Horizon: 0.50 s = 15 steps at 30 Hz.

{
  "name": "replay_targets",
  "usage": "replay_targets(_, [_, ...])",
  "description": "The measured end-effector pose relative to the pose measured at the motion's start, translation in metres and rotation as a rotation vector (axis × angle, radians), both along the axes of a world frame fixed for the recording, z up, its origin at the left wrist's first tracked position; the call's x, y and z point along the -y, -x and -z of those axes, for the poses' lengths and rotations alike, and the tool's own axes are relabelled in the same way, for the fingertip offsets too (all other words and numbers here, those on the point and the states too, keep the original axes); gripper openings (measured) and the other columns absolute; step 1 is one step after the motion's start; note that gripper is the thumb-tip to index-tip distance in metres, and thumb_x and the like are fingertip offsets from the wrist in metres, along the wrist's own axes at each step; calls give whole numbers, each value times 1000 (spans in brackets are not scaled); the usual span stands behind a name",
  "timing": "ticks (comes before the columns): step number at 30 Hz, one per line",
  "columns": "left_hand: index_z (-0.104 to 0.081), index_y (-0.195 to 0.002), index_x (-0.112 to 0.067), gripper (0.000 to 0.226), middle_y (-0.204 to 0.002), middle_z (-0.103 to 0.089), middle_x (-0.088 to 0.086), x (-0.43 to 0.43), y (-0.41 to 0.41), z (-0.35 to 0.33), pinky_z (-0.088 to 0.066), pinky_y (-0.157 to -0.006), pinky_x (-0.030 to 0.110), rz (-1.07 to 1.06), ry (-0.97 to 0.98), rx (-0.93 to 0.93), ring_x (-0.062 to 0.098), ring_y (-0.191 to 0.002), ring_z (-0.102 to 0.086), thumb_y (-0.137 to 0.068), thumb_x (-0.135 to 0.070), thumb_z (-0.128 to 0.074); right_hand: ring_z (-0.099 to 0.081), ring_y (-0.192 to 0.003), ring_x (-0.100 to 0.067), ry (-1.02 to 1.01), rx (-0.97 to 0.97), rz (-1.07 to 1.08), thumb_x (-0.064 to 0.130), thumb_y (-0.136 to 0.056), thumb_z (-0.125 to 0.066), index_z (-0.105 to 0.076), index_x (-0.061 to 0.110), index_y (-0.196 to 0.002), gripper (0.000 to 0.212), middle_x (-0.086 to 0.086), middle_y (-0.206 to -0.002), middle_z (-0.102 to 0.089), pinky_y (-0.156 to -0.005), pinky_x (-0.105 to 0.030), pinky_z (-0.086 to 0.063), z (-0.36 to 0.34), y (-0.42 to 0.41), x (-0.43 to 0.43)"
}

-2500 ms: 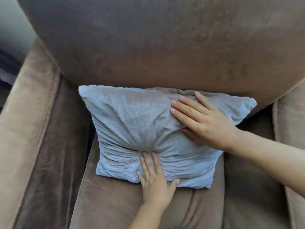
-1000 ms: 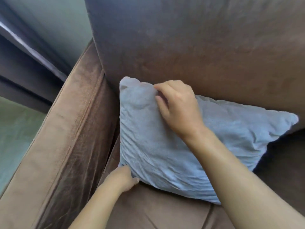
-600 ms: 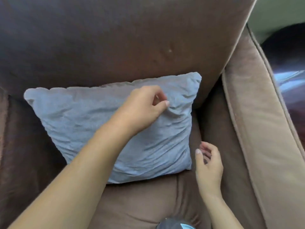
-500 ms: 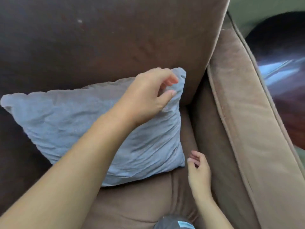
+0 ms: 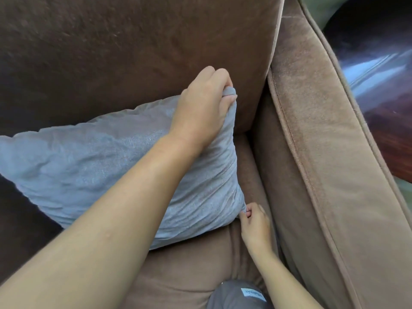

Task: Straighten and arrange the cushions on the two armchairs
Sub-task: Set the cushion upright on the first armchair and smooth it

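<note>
Both hands pinch the grey cushion (image 5: 107, 166) on the armchair (image 5: 323, 175): left hand (image 5: 205, 108) its top corner, right hand (image 5: 254, 224) its bottom corner.

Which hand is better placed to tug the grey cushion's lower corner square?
Probably the right hand: it already pinches the grey cushion's lower corner, low on the seat beside the armrest. The left hand grips the top corner against the backrest, and its forearm crosses the cushion.

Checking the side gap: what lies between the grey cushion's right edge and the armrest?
In the head view, only bare brown seat fabric lies between the grey cushion and the armrest; the right hand pinches the cushion's lower corner there.
</note>
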<state>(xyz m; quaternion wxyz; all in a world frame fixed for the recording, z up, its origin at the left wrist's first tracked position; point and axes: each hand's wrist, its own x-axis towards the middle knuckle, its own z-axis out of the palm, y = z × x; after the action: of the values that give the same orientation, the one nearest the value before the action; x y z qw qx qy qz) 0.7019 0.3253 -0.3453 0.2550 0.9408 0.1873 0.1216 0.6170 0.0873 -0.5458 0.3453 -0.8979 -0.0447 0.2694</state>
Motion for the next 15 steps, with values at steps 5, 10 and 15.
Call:
replay_targets(5, [-64, -88, -4, 10, -86, -54, 0, -9, -5, -16, -47, -75, 36, -66, 36, 199, 13, -80, -53, -87, -14, -63, -56, -76, -30, 101, 3, -81, 4, -91, -62, -53, 5, -79, 15, -9, -88, -56, -64, -39, -43, 1, 10, 10])
replay_targets(10, [-64, -84, 2, 10, -84, -61, 13, -11, -3, -18, -43, -70, 30, -135, 23, 327, 20, -75, -53, -85, -8, -65, -62, -91, -39, 327, 39, -276, 18, -96, -55, -53, 8, -93, 11, -9, -104, -58, -70, -42, -46, -1, 5, 9])
replay_targets(15, [-63, -89, 0, 10, -90, -58, 10, -11, -2, -16, -48, -72, 38, -118, 20, 291, 20, -79, -55, -88, -11, -63, -62, -95, -38, 345, -32, -316, 14, -94, -57, -56, 5, -93, 9, -13, -102, -61, -75, -41, -46, -2, -4, 4])
